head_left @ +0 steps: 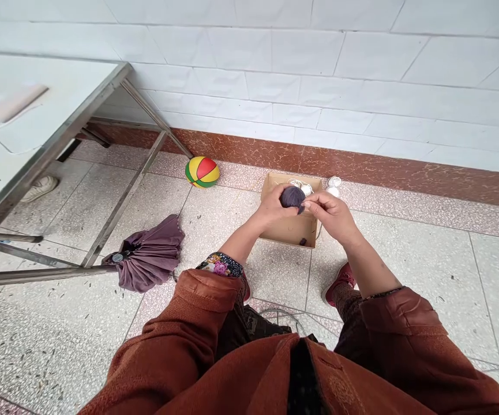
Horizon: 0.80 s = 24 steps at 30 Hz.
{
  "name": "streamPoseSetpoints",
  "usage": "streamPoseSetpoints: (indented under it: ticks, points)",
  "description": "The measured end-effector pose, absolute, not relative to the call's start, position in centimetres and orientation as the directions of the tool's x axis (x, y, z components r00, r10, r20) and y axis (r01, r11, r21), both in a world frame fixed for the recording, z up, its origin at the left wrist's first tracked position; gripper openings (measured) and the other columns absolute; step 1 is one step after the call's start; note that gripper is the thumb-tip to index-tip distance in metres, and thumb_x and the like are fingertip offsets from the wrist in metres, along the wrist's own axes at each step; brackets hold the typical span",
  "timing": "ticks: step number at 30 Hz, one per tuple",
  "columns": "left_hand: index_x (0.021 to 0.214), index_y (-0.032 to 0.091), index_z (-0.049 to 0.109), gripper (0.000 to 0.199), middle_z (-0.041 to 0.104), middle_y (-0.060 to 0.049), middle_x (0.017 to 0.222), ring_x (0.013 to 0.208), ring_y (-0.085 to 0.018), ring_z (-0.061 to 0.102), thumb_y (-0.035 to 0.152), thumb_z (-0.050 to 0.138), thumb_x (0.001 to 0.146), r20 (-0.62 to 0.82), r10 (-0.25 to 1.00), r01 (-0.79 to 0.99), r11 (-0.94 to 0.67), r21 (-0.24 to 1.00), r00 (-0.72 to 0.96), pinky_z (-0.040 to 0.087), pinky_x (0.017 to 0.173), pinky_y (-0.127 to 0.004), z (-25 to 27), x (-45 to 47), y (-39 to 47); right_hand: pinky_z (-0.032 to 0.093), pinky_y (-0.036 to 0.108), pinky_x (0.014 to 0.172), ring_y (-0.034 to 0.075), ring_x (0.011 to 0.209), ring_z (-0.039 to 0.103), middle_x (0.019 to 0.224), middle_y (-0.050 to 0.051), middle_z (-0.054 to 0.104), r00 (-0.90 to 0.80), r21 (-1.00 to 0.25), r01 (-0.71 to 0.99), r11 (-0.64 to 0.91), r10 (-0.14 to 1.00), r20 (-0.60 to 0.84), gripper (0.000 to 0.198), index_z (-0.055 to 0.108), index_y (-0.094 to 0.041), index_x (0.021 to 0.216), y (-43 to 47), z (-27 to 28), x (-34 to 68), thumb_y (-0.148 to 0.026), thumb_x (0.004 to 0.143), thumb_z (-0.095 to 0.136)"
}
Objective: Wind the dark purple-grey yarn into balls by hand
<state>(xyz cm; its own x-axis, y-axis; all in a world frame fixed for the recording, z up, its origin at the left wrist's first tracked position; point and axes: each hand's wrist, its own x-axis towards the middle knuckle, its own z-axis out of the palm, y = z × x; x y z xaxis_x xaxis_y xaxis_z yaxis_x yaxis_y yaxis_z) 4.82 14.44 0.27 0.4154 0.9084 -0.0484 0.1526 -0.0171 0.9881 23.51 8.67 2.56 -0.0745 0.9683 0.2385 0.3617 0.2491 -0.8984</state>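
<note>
A dark purple ball of yarn [292, 197] rests in my left hand [274, 204], whose fingers and thumb curve around its left side. My right hand [329, 213] is at the ball's right edge, thumb and forefinger pinched together on what looks like the yarn's loose end. Below both hands an open cardboard box [286, 231] stands on the floor. White yarn [305, 188] lies inside it toward the back, and a small dark piece [303, 241] is near its front edge. Just right of the box are white yarn balls [333, 185].
A metal-framed table [80, 109] stands at the left, with a pinkish flat object [18, 104] on top. A purple folded umbrella [152, 253] lies by its leg. A colourful ball [202, 172] sits near the tiled wall [310, 52]. Dark bits are scattered over the floor.
</note>
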Motion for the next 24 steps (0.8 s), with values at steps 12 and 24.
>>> streamPoseSetpoints:
  ticks: [12, 24]
  points:
    - [0.128, 0.024, 0.062, 0.066, 0.064, -0.012, 0.126, 0.117, -0.029, 0.061, 0.035, 0.084, 0.067, -0.015, 0.709, -0.354, 0.369, 0.859, 0.705, 0.048, 0.099, -0.043, 2.3, 4.6, 13.6, 0.044, 0.032, 0.071, 0.018, 0.076, 0.057, 0.080, 0.001, 0.063, 0.060, -0.896, 0.430, 0.108, 0.987, 0.148, 0.019, 0.064, -0.023, 0.081, 9.7, 0.9, 24.0, -0.035, 0.093, 0.057]
    - [0.126, 0.020, 0.060, 0.071, 0.058, -0.013, 0.131, 0.119, -0.029, 0.056, 0.024, 0.082, 0.058, -0.038, 0.945, 0.188, -0.025, 0.982, 0.324, 0.042, 0.106, -0.048, 1.0, 4.5, 14.3, 0.048, 0.035, 0.075, 0.020, 0.079, 0.060, 0.086, 0.003, 0.068, -0.108, -0.913, 0.334, 0.234, 0.972, 0.210, 0.016, 0.071, -0.025, 0.089, 8.4, 2.7, 22.9, -0.038, 0.092, 0.064]
